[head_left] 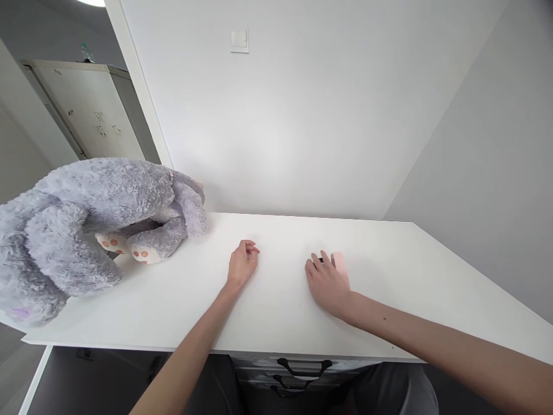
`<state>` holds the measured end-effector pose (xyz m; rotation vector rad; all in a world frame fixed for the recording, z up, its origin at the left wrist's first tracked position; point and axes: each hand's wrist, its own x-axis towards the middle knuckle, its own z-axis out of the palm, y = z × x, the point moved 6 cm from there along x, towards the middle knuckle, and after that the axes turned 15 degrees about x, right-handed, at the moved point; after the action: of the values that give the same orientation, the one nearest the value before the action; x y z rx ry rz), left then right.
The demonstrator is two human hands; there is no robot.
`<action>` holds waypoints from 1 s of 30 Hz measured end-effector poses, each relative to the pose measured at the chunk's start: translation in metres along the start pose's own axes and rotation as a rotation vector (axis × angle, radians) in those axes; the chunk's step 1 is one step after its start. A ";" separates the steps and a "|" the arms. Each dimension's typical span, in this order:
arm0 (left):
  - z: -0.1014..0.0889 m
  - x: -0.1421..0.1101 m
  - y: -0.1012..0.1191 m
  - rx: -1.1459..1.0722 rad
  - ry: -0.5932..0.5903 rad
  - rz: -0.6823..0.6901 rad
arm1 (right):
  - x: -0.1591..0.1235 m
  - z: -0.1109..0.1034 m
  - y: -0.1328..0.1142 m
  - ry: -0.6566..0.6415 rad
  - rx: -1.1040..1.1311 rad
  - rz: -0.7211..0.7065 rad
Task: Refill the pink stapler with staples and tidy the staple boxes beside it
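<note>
My left hand (243, 264) rests on the white tabletop (276, 323), its fingers loosely bent and nothing visible in them. Farther right, my right hand (327, 283) lies palm down with its fingers curved over a pink block-shaped object (340, 264). That object sticks out past the right side of the hand, and its near part is hidden under the palm. A small dark piece (320, 260) shows between the fingers; I cannot tell whether it belongs to the pink object.
A large grey plush toy (112, 190) slumps over the table's left end. Behind stands a white wall with a light switch (239, 40). Drawers with black handles (305, 368) sit below the front edge, by my legs. A metal cabinet (86, 106) is beyond the doorway.
</note>
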<state>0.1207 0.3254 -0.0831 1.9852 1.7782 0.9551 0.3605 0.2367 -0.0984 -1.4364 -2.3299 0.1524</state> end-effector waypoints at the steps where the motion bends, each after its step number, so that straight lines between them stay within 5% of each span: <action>1: 0.000 0.000 0.000 0.001 0.001 0.001 | -0.005 -0.001 0.009 -0.029 -0.063 -0.010; 20: -0.003 -0.001 0.006 0.020 -0.013 0.009 | -0.099 -0.057 0.162 0.009 -0.207 0.031; 25: -0.002 -0.001 0.009 0.046 -0.014 0.033 | -0.110 -0.068 0.153 0.007 -0.215 0.070; 30: 0.000 0.000 0.012 0.081 -0.033 0.065 | -0.094 -0.057 0.093 -0.055 -0.188 -0.008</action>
<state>0.1301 0.3231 -0.0752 2.1083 1.7704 0.8772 0.4972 0.1912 -0.0994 -1.5273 -2.4495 -0.0305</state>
